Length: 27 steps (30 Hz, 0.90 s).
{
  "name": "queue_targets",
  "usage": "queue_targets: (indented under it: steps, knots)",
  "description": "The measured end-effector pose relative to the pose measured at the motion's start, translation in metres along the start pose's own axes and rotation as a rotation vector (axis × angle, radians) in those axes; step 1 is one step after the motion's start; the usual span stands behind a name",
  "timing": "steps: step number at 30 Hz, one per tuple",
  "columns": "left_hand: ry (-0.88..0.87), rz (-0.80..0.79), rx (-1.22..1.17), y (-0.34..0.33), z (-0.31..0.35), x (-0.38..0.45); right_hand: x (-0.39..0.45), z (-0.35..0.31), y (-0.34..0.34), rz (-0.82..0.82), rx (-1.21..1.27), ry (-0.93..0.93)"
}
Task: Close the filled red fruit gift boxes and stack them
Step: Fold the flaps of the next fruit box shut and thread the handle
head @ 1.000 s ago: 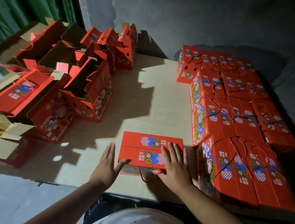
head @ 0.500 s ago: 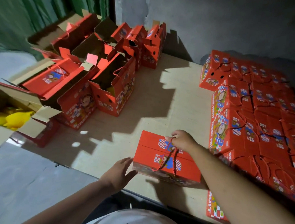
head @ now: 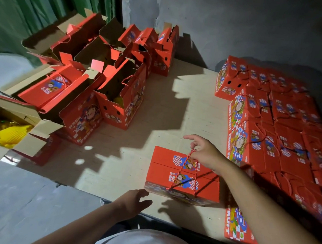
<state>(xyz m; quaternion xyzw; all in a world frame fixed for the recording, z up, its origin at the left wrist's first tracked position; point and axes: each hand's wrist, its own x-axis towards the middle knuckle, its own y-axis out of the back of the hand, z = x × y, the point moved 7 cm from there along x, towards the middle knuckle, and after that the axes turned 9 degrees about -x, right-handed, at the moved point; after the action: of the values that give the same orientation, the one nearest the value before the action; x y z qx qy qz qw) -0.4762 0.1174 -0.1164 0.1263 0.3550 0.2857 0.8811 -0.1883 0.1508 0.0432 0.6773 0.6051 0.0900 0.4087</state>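
A closed red gift box (head: 165,170) sits near the front edge of the wooden table (head: 175,111). My right hand (head: 205,151) pinches its red rope handle (head: 184,170) and holds the loop taut above the lid. My left hand (head: 132,201) hovers just off the box's near left corner, fingers relaxed and spread, touching nothing. A block of closed red boxes (head: 278,127) is stacked on the right. Open red boxes (head: 120,101) with raised flaps stand at the left and back.
A brown carton (head: 26,138) with yellow fruit (head: 6,133) stands at the far left. A green curtain (head: 41,15) and a grey wall (head: 234,23) lie behind the table. Grey floor (head: 23,208) lies below the table's front left edge.
Both hands came off the lid. My right hand has taken hold of the rope handle and raised it, while my left hand has drawn back to the box's near corner. The view has turned left.
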Motion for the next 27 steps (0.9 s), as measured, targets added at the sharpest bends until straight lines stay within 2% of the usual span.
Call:
queue_targets:
  steps: [2,5,15,20,27]
  knots:
    - [0.006,-0.027,-0.068,-0.005,0.005,0.000,-0.016,-0.015,0.007,-0.041,0.023,0.051]
    - [0.008,-0.011,-0.144,-0.005,0.013,0.001,-0.036,-0.034,0.018,0.052,0.209,0.088]
    - [-0.082,0.035,-0.261,0.006,0.051,0.008,-0.053,-0.043,0.039,0.190,0.446,-0.007]
    - [-0.239,0.071,-0.297,0.012,0.091,0.018,-0.055,-0.048,0.054,0.226,0.551,-0.030]
    - [-0.440,-0.061,-0.159,-0.014,0.127,0.012,-0.066,-0.028,0.052,0.293,0.645,-0.113]
